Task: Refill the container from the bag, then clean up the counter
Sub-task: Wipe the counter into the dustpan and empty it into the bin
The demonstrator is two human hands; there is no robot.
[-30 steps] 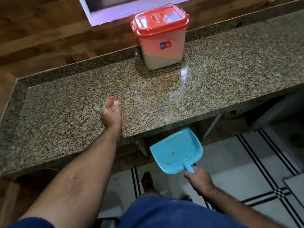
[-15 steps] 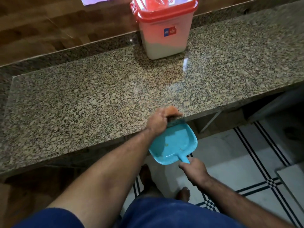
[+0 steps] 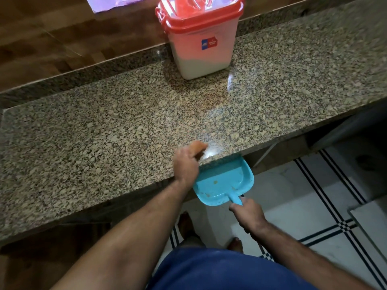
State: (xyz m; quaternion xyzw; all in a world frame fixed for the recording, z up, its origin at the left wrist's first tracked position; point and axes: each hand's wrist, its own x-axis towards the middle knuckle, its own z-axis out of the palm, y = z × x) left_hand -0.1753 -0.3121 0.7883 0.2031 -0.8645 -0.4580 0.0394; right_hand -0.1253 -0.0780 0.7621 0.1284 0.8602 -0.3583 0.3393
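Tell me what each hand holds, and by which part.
The right hand holds the blue dustpan by its handle, under the counter edge. The left hand grips something small and orange; what it is cannot be told.

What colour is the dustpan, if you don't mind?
The dustpan is light blue, seen in the head view.

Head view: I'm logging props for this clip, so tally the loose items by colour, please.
Red and white: 1, the lidded container
Blue: 1, the dustpan
Orange: 1, the small item under the left hand, too blurred to name
Total: 3
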